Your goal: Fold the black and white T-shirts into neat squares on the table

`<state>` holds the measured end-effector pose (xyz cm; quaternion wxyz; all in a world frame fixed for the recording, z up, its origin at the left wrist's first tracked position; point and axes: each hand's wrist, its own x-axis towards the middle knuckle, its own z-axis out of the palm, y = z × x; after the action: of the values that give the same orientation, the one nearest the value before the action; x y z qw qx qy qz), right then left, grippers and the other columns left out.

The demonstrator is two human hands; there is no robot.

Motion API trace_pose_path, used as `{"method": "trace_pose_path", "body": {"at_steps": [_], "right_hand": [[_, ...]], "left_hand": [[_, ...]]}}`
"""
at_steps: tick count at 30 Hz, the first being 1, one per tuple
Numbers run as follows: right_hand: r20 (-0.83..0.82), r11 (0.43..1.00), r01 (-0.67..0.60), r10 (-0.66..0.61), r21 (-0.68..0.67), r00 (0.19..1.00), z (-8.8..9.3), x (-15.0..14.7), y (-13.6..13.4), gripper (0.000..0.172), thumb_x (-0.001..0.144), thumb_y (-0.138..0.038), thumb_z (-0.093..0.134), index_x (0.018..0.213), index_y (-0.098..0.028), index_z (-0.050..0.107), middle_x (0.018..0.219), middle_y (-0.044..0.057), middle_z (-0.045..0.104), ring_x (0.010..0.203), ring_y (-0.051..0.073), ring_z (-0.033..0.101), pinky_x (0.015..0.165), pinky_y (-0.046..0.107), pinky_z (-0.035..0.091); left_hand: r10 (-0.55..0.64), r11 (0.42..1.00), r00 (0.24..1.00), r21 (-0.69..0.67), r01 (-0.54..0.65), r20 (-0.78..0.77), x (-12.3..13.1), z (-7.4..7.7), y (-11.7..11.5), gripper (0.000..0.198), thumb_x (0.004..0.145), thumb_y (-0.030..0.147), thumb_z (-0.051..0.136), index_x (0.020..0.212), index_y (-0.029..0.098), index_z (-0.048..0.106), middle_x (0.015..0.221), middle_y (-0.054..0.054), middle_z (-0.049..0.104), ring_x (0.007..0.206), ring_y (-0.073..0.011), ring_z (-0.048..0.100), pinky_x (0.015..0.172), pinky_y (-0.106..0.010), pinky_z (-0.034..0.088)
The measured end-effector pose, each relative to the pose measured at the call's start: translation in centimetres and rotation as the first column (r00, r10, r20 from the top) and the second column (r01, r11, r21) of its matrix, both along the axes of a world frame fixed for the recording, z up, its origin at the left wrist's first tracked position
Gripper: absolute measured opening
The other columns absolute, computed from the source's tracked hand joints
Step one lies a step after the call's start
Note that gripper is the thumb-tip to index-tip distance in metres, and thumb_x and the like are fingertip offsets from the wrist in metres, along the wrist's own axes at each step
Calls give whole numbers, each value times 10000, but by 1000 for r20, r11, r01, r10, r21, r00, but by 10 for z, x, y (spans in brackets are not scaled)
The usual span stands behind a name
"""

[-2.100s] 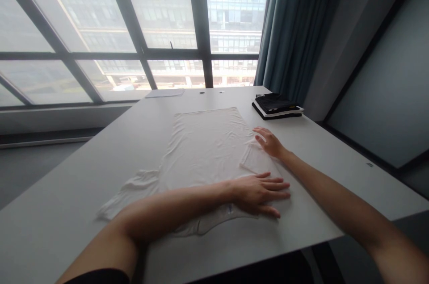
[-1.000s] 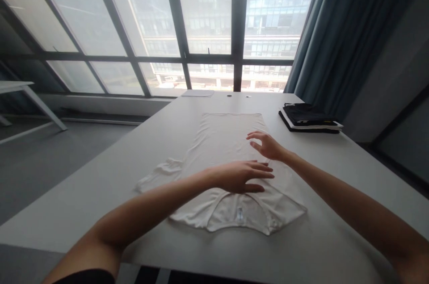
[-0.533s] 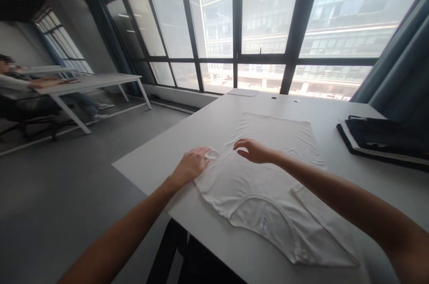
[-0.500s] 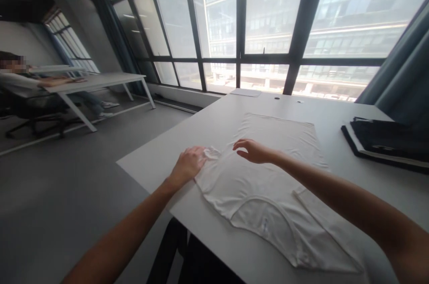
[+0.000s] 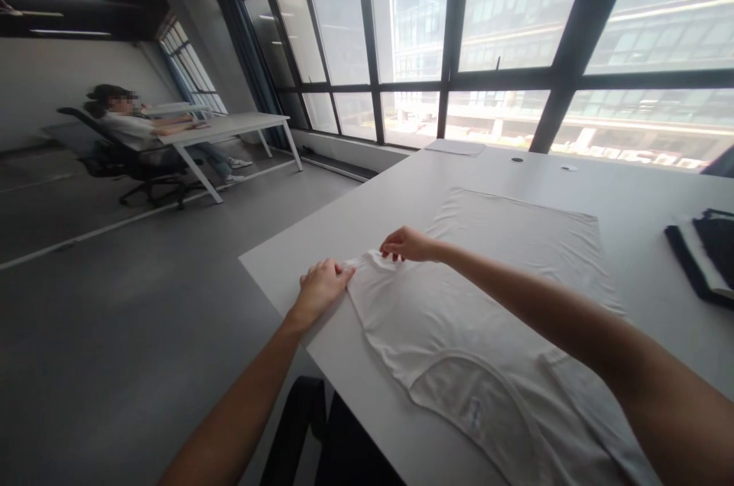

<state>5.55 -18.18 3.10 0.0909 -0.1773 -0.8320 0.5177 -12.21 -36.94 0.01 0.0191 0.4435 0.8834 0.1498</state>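
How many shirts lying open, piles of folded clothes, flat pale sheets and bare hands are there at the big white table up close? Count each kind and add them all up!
Spread-out white cloth T-shirt: 1
Pile of folded black and white cloth: 1
Thin flat pale sheet: 1
Bare hands, left hand and right hand: 2
Total: 5

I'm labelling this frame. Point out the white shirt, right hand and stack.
White shirt (image 5: 444,306), head view, on body fabric.
Right hand (image 5: 408,243), head view, on its back.
Stack (image 5: 716,245), head view, on its top layer.
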Motion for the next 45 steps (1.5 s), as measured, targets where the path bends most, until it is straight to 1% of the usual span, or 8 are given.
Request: {"method": "trace_pose_path", "body": {"at_steps": [3, 5, 13, 20, 24, 30, 35, 45], "right_hand": [[63, 876, 0, 35, -483, 997, 0, -6, -2, 306, 1007, -258, 516, 834, -85, 700, 823, 136, 764, 696, 168, 723, 658, 261, 607], [103, 769, 45, 27, -637, 994, -1, -8, -2, 337, 1026, -287, 494, 847, -67, 675, 791, 166, 752, 721, 201, 749, 709, 305, 631], [191, 564, 213, -99, -798, 977, 1, -10, -3, 251, 1056, -275, 403, 998, -87, 558, 826, 181, 728, 770, 232, 765, 682, 318, 634], [237, 479, 301, -191, -825, 953, 15, -10, -8, 261, 1070, -362, 341, 1082, -132, 463, 922, 218, 729, 763, 243, 763, 590, 319, 616], [216, 525, 276, -173, -805, 961, 24, -4, -7, 328, 1051, -458, 388, 1077, -139, 460, 888, 221, 732, 747, 244, 762, 598, 298, 607], [197, 734, 286, -208, -616, 958, 39, 17, -4, 420, 967, -554, 557, 1092, -153, 528, 831, 124, 729, 712, 214, 748, 564, 250, 588], [208, 876, 385, -335, -292, 919, 38, 37, -13, 319, 846, -421, 764, 956, -145, 649, 739, 62, 679, 576, 138, 640, 510, 226, 552], [137, 923, 334, -362, 193, 922, -15, 56, -9, 251, 715, -41, 677, 944, -134, 720, 758, 35, 704, 597, 118, 581, 510, 200, 431]], "left_hand": [[-10, 1000, 1000, 6, 10, 5, 0, -1, 3, 295, 887, 498, 571, 871, 206, 614, 983, -122, 718, 1010, -330, 641, 914, -437, 439], [-24, 1000, 1000, 17, 24, -2, -1, -2, 4, 251, 892, 450, 572, 865, 206, 623, 977, -115, 716, 993, -313, 639, 893, -416, 445], [-52, 974, 995, 226, 32, 83, 5, -8, 6, 123, 904, 315, 533, 835, 214, 545, 854, -49, 676, 788, -199, 635, 743, -283, 474], [-170, 842, 963, 539, 32, 208, 29, 8, 8, 93, 864, 296, 558, 869, 211, 523, 889, -39, 689, 842, -177, 681, 785, -261, 532], [-284, 782, 948, 607, 140, 147, 51, 29, 3, 121, 891, 270, 561, 994, 209, 581, 955, -44, 714, 880, -183, 701, 768, -259, 553], [-487, 718, 867, 515, 467, -107, 89, 49, -5, 228, 955, 189, 521, 1127, 240, 661, 1027, -48, 731, 900, -183, 686, 820, -280, 560], [-648, 604, 732, 443, 663, -212, 122, 40, -12, 355, 989, 124, 453, 1263, 246, 644, 1079, -73, 713, 1030, -208, 660, 922, -338, 557], [-814, 525, 569, 267, 808, -118, 154, 17, -24, 400, 978, 120, 502, 1361, 225, 549, 1277, -78, 655, 1164, -221, 623, 1017, -356, 524]]}}
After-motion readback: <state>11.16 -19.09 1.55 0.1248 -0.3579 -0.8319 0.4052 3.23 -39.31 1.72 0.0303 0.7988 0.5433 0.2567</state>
